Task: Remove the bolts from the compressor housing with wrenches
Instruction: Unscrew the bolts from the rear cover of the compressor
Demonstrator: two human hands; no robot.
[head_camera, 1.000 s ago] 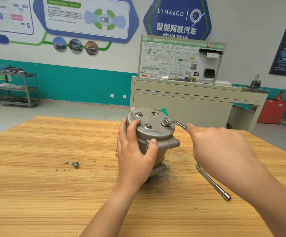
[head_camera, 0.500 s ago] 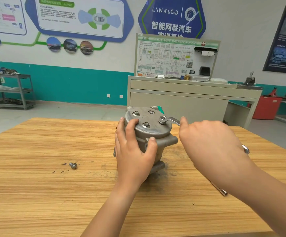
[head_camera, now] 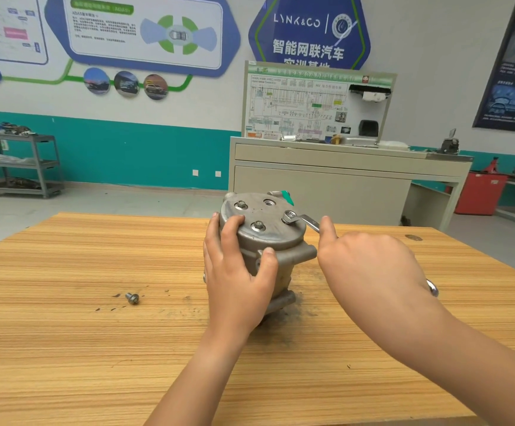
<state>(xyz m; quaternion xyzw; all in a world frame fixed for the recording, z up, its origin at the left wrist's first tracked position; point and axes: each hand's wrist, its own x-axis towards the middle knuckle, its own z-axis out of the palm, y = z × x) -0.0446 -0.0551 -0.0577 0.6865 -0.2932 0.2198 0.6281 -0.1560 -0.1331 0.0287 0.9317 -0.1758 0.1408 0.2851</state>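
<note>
A grey metal compressor housing (head_camera: 268, 238) stands upright on the wooden table (head_camera: 96, 348). My left hand (head_camera: 237, 281) grips its near left side, fingers over the top rim and thumb on the front. Two bolts (head_camera: 257, 226) sit free in the round top plate. A flat silver wrench (head_camera: 301, 219) has its ring end on the right-hand bolt. My right hand (head_camera: 370, 269) grips the wrench handle, forefinger stretched along it; the handle's far end pokes out behind my wrist. One loose bolt (head_camera: 132, 298) lies on the table to the left.
Dark grime specks dot the table around the housing. A grey workbench (head_camera: 342, 179) with a wiring display board stands behind the table. A metal shelf cart (head_camera: 19, 164) is at the far left, a red cabinet (head_camera: 477, 192) at the far right.
My right hand swung the wrench handle toward me and inward, turning it on the right-hand bolt. It now covers the second long wrench on the table. My left hand kept its grip.
</note>
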